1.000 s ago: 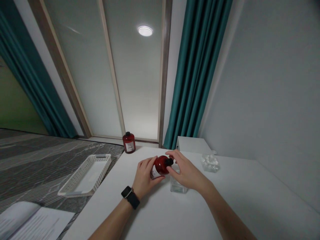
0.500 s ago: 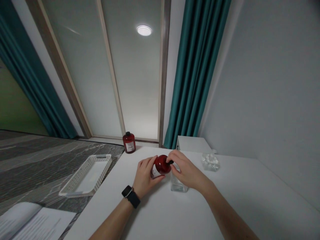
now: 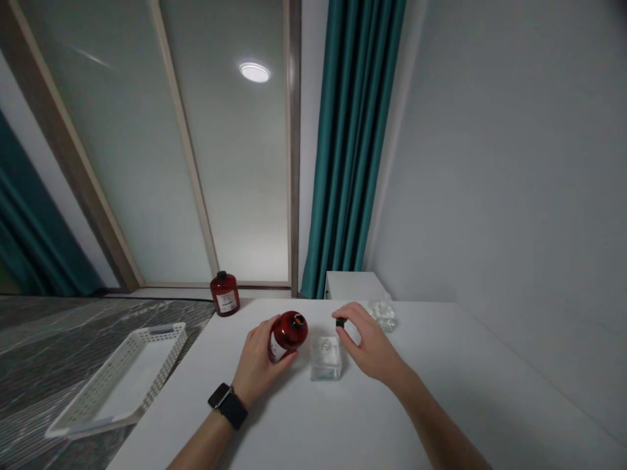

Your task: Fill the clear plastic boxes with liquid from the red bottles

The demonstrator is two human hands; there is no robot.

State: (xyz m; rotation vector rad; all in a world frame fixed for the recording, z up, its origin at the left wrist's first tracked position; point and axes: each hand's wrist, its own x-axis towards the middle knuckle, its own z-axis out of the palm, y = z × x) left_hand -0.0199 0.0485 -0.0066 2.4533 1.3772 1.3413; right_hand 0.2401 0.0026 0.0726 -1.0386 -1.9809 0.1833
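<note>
Uncapping appears done: left hand point(image 3: 258, 360) grips a tilted, open, glossy red white-labelled bottle point(image 3: 290, 331), right hand point(image 3: 369, 349) pinches a small black cap point(image 3: 340, 322), clear squarish glass-like container point(image 3: 326, 360) between them; next move calls for steady bottle control.

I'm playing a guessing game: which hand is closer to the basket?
Left. The left hand, holding a red bottle, is right of the basket; the right hand, pinching a black cap, is farther right.

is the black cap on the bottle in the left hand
No, the right hand pinches the black cap, well apart from the red bottle that the left hand holds.
</note>
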